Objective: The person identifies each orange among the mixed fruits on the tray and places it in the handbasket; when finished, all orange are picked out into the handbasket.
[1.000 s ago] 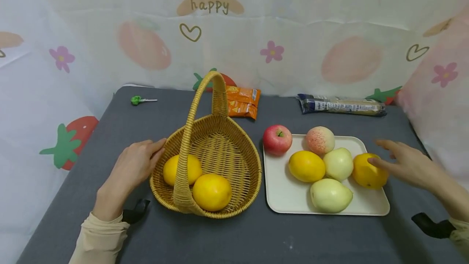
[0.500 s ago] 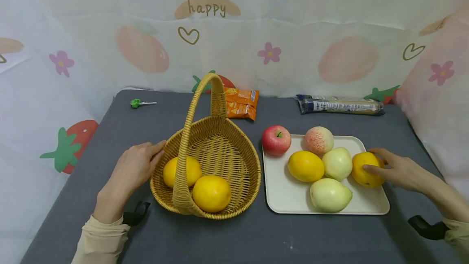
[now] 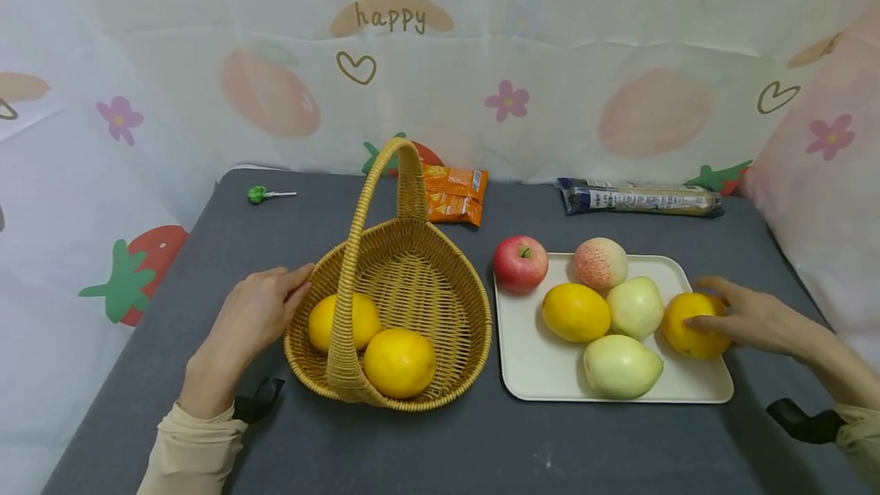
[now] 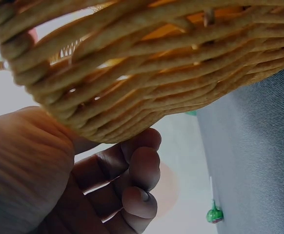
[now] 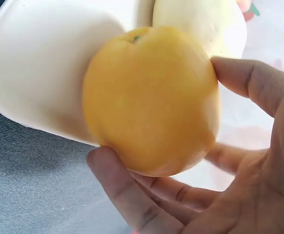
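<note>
The wicker basket holds two yellow fruits near its front left. My left hand grips the basket's left rim, its fingers curled; in the left wrist view the fingertips are right at the wicker edge. On the right end of the white tray, my right hand holds an orange with thumb and fingers spread round its sides. Beside the orange lie two pale green fruits, another yellow fruit, a peach and a red apple at the tray's corner.
Behind the basket lies an orange snack packet. A long wrapped packet lies at the back right, and a green lollipop at the back left. A printed cloth hangs behind the grey table.
My right hand has come in from the right and its fingers have settled round the orange, which has shifted slightly. The left hand has stayed at the basket rim.
</note>
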Demonstrator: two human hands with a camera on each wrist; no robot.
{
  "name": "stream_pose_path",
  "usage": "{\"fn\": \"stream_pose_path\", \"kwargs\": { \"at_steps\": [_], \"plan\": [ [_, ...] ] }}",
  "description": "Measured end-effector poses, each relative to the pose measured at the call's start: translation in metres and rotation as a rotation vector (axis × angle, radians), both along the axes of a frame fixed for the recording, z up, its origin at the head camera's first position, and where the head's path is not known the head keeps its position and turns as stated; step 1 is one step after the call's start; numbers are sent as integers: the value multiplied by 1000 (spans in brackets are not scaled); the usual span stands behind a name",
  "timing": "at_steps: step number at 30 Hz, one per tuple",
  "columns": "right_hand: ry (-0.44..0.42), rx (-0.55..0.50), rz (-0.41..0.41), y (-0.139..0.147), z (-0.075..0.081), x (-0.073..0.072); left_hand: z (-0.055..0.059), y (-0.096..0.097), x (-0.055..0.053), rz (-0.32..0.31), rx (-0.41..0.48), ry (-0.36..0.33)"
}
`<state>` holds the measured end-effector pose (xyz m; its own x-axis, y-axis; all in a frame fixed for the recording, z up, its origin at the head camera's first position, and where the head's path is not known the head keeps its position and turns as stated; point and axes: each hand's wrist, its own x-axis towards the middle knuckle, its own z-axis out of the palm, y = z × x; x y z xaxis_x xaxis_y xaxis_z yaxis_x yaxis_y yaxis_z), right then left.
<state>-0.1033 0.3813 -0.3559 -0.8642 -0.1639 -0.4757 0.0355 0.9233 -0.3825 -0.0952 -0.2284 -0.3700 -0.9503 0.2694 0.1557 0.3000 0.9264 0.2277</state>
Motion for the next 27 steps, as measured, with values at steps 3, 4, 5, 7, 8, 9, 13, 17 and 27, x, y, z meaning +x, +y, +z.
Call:
{"fn": "stream_pose_path", "kwargs": {
  "at_steps": [3, 4, 5, 7, 8, 9, 13, 17, 27],
  "plan": [
    [-12, -1, 36, 0, -1, 0, -1, 0, 0, 1, -1, 0],
    [-12, -3, 44, 1, -1, 0, -1, 0, -1, 0, -2, 0],
    [-17, -6, 47, 1, -1, 0, -1, 0, -1, -1, -4, 1],
    [-28, -15, 44, 2, -1, 0, -1, 0, -1, -3, -5, 4],
    [-33, -19, 38, 2, -1, 0, -1, 0, -1, -3, -6, 4],
    [-37, -21, 34, 2, 0, 0, -1, 0, -1, -4, -7, 4],
    [-52, -44, 10, 1, 1, 1, -1, 0, 0, 0, -6, 2],
    [-51, -42, 3, -1, 3, 0, -1, -1, 0, 4, -2, -2],
    [44, 57, 32, -3, 15, -3, -1, -1, 0, 1, 4, -10]
  ]
}}
